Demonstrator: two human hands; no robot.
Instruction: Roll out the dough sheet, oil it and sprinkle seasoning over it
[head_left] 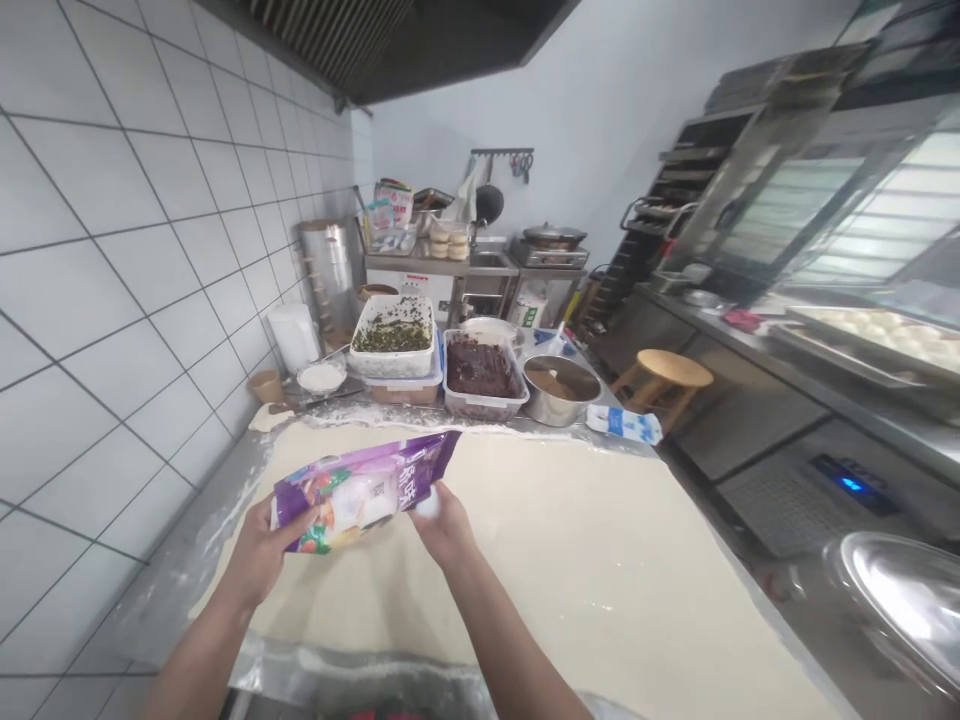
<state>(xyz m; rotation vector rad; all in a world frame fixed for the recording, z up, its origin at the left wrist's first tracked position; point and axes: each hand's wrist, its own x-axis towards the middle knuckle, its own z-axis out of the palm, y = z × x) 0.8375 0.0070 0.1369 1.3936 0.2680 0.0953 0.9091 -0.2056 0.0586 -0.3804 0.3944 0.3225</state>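
Note:
Between my two hands is a purple and clear plastic food bag with printed fruit and white contents, held tilted above the worktop. My left hand grips its left end, thumb across the front. The lower right corner is pinched by my right hand, whose fingers are partly hidden behind the bag; something small and white shows at that grip. Underneath spreads a wide, flat sheet of rolled dough, covering most of the floured metal table.
Along the dough's far edge stand a white tub of chopped greens, a tub of dark paste, a steel pot, a bowl of white powder and a blue-white packet. A wooden stool is right; tiled wall left.

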